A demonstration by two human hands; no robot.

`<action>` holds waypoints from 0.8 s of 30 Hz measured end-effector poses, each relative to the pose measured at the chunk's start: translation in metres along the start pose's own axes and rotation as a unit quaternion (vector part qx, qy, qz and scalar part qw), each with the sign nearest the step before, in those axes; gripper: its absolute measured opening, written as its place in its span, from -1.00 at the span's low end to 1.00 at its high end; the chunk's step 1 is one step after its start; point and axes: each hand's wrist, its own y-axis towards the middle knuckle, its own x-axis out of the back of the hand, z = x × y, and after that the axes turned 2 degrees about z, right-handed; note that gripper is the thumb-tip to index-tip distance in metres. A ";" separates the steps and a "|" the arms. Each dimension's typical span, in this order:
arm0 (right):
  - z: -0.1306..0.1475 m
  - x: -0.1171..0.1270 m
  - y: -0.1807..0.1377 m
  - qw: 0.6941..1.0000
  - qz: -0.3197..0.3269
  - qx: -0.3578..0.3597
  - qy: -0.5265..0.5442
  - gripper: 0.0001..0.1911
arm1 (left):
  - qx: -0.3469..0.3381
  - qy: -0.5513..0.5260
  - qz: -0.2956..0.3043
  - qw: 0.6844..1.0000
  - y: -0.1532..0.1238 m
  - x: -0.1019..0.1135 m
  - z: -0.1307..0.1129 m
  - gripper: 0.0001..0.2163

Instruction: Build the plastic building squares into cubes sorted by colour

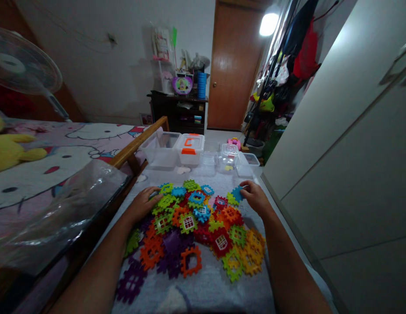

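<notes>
Okay, our left hand (146, 202) palm-down at left edge of tile heap (189, 222), lower centre, grip we can't tell, our right hand (253, 194) pinching blue tile (237, 192), right of centre, clear bin (161, 158) uncovered, orange-latched box (191, 144) lidded, both near centre.

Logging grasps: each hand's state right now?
Left hand: at green toothed plastic tiles; grip cannot be told.
Right hand: at blue toothed plastic tile; grip cannot be told.

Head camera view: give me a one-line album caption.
Left hand at a colourful heap of notched plastic tiles, right hand touching a blue tile, clear boxes behind.
</notes>
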 end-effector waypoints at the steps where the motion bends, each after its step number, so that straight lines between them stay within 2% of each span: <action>1: -0.007 0.004 0.001 1.000 -0.014 -0.017 -0.013 -0.78 | -0.001 0.001 0.001 1.000 0.000 0.000 0.000 -0.40; 4: -0.024 0.010 0.003 0.994 -0.046 -0.053 -0.085 -0.78 | -0.002 0.003 0.002 1.000 0.000 0.000 0.001 -0.40; 7: -0.037 0.009 0.001 0.980 -0.063 -0.043 -0.182 -0.73 | 0.000 0.004 -0.001 1.000 0.000 0.000 0.002 -0.40; 12: -0.043 0.004 -0.007 0.949 -0.037 -0.047 -0.309 -0.47 | -0.007 0.012 -0.013 1.000 0.001 -0.003 0.009 -0.46; 15: -0.040 0.002 -0.010 0.942 -0.023 -0.048 -0.331 -0.41 | -0.010 0.016 -0.013 1.000 0.002 -0.004 0.013 -0.47; 19: -0.034 -0.001 -0.009 0.941 -0.047 -0.067 -0.328 -0.40 | -0.005 0.019 -0.007 1.000 0.003 -0.005 0.017 -0.45; 24: -0.029 -0.003 -0.007 0.927 -0.057 -0.114 -0.353 -0.47 | -0.006 0.017 -0.009 1.000 0.003 -0.005 0.016 -0.45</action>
